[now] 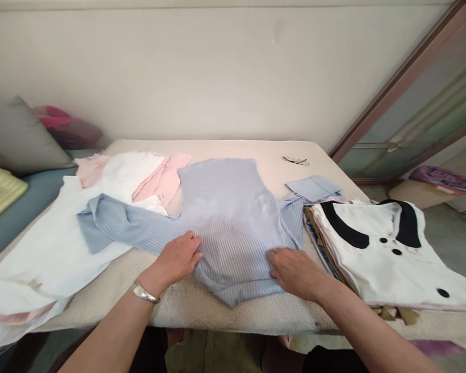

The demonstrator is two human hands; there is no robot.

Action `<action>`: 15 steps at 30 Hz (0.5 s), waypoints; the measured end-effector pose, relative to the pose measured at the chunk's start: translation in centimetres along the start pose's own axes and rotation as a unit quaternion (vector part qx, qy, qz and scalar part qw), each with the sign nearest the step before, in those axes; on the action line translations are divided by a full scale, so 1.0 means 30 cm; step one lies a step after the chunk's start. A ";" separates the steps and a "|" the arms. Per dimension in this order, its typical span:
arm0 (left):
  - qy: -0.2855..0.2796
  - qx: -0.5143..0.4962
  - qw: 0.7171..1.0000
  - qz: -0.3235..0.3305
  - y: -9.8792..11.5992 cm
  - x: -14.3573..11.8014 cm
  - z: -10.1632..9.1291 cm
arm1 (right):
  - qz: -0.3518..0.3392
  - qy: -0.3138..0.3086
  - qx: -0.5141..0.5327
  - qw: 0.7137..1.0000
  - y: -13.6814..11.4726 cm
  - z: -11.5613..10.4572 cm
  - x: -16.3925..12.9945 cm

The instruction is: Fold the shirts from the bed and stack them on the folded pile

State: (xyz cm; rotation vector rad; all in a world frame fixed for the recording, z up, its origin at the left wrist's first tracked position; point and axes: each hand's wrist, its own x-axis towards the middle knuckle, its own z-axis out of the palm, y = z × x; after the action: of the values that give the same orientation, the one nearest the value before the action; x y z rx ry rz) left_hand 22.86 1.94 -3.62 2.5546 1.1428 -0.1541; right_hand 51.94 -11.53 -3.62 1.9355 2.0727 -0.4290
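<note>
Blue striped shirt [225, 217] lies spread in middle of counter [256, 311], sleeves out to both sides. Left hand [178, 258] pinches fabric near lower left edge, silver bracelet [143, 292] on wrist. Right hand [295, 270] rests flat on lower right part, fingers loose, gripping nothing. White garment [54, 248] and pink garment [159, 181] at left. Folded stack [388, 254] just beside shirt at right.
</note>
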 end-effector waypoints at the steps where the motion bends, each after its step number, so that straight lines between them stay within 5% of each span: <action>1: -0.004 0.024 1.000 -0.014 -0.006 0.000 0.006 | 0.006 -0.008 0.000 1.000 0.007 -0.001 0.007; 4: 0.018 0.041 0.999 -0.028 0.022 -0.005 0.022 | 0.014 0.035 0.006 0.999 0.018 -0.006 0.026; 7: 0.054 0.024 0.997 0.044 0.084 -0.012 0.045 | 0.012 0.089 -0.009 0.996 0.009 0.004 0.051; 11: 0.032 0.008 0.991 0.132 0.151 -0.015 0.072 | 0.005 0.078 -0.031 0.996 0.011 0.006 0.075; 15: 0.071 -0.022 0.980 0.184 0.225 -0.034 0.077 | 0.047 0.061 -0.022 0.997 0.072 -0.058 0.031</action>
State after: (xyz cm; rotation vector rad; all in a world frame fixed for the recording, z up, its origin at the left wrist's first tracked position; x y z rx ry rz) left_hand 27.27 -3.75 -3.81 2.7172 0.6870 0.1434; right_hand 54.03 -9.87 -2.46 2.0702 2.0352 -0.2502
